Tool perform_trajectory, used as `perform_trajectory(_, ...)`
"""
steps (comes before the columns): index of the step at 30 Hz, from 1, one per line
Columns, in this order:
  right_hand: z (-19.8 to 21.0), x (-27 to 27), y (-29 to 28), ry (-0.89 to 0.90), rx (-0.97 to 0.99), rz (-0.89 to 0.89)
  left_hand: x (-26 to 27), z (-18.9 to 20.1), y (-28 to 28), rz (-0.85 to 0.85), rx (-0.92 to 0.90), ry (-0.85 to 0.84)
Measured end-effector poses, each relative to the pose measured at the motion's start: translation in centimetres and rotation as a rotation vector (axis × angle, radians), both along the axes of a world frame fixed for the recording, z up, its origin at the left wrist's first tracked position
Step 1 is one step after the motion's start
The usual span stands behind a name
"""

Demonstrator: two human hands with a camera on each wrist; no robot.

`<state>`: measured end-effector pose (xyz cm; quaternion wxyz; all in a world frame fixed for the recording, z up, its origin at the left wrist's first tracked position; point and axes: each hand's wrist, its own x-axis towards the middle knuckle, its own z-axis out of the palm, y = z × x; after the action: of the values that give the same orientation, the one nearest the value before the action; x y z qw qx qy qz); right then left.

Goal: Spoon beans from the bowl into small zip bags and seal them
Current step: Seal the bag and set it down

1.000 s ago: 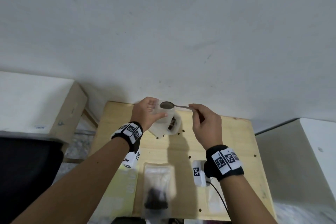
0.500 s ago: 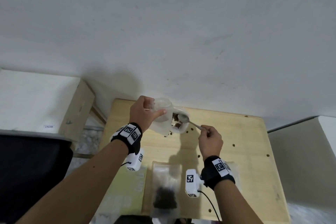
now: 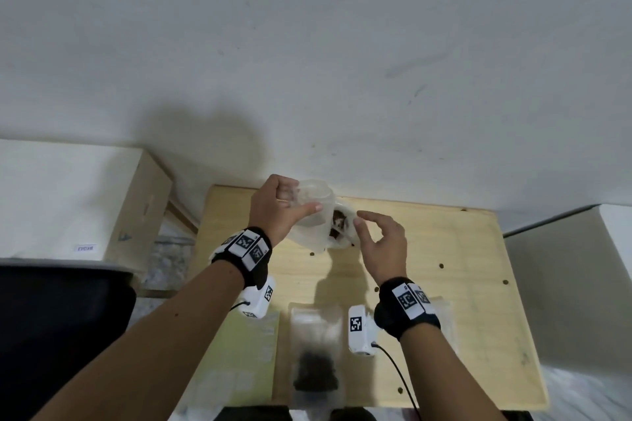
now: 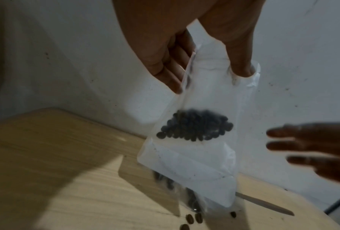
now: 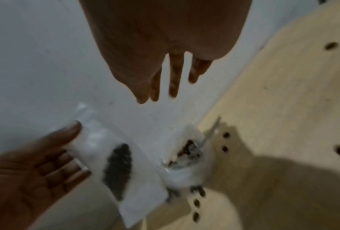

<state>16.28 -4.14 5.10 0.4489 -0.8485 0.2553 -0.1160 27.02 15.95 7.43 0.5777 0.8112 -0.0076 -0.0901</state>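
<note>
My left hand [image 3: 290, 212] holds a clear zip bag [image 3: 313, 219] up over the back of the wooden table [image 3: 444, 243], pinching its top edge. In the left wrist view the bag [image 4: 202, 155] hangs with a clump of dark beans [image 4: 194, 126] inside. Just right of it sits the clear bowl of beans [image 3: 340, 227], with the spoon [image 4: 263, 203] resting in it. My right hand [image 3: 367, 222] hovers beside the bowl with straight, spread fingers [image 5: 173, 87], holding nothing.
A filled zip bag [image 3: 316, 345] lies flat near the front edge. Empty bags lie at its left [image 3: 253, 349] and right [image 3: 443, 311]. Loose beans [image 3: 441, 265] dot the table. A white wall stands right behind, with boxes on both sides.
My right hand lowered the spoon from the bag's mouth into the bowl, let it go and opened. My left hand still holds the bag up.
</note>
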Motion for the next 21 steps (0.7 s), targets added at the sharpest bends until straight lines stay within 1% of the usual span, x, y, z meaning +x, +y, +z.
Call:
perform_trajectory(2, 2.0, 0.6, -0.3, -0.068, 0.12, 0.095, 0.0, 0.4, -0.9, -0.051, -0.007, 0.005)
perform_trajectory(5, 3.6, 1.3, -0.7, -0.071, 0.213, 0.181, -0.5, 1.1, -2.5, -0.124, -0.043, 0.021)
perform_trajectory(8, 4.4, 0.9, -1.2, -0.097, 0.264, 0.121, -1.2, 1.9, -3.5, -0.167, -0.102, 0.027)
perform_trajectory(11, 5.0, 0.0, -2.5, -0.142, 0.3, 0.064, -1.7, 2.4, -3.6, -0.171, -0.171, 0.045)
perform_trajectory(15, 6.2, -1.6, -3.6, -0.13, 0.359, 0.035, -2.7, 3.6, -3.5, -0.199, -0.211, 0.024)
perform_trajectory(18, 7.9, -2.5, -4.4, -0.151, 0.37, 0.028, -3.5, 5.2, -4.2, -0.211, -0.256, 0.02)
perform_trajectory(21, 10.6, -2.9, -5.5, -0.21, 0.365, 0.029, -4.1, 7.9, -5.1, -0.218, -0.295, -0.001)
